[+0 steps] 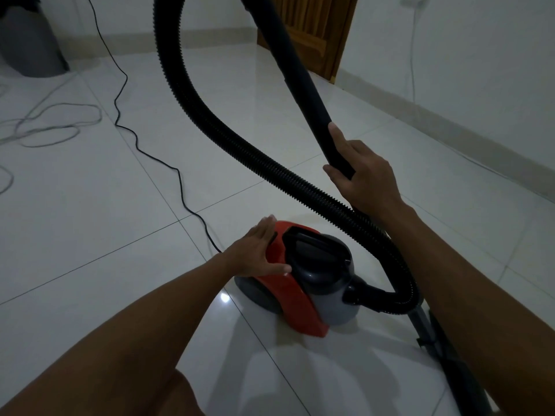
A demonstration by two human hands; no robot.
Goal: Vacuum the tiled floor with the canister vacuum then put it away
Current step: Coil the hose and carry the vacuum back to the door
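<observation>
A red and grey canister vacuum [303, 298] stands on the glossy white tiled floor [105, 220] just in front of me. My left hand [258, 250] lies flat on its red top, fingers straight, beside the black carry handle [312, 247]. My right hand [363, 175] grips the black rigid wand [300, 73], which rises up and to the left out of the picture. The ribbed black hose [192, 97] loops from the top of the picture down to the vacuum's front inlet. Under my right forearm a dark floor nozzle part [426, 334] lies on the tiles.
A thin black power cord [180, 181] snakes from the vacuum's rear toward the far left wall. Pale grey cables [51, 127] lie coiled at the left. A dark bin [27, 43] stands in the far left corner, a wooden door [312, 34] at the back, a white wall [480, 70] on the right.
</observation>
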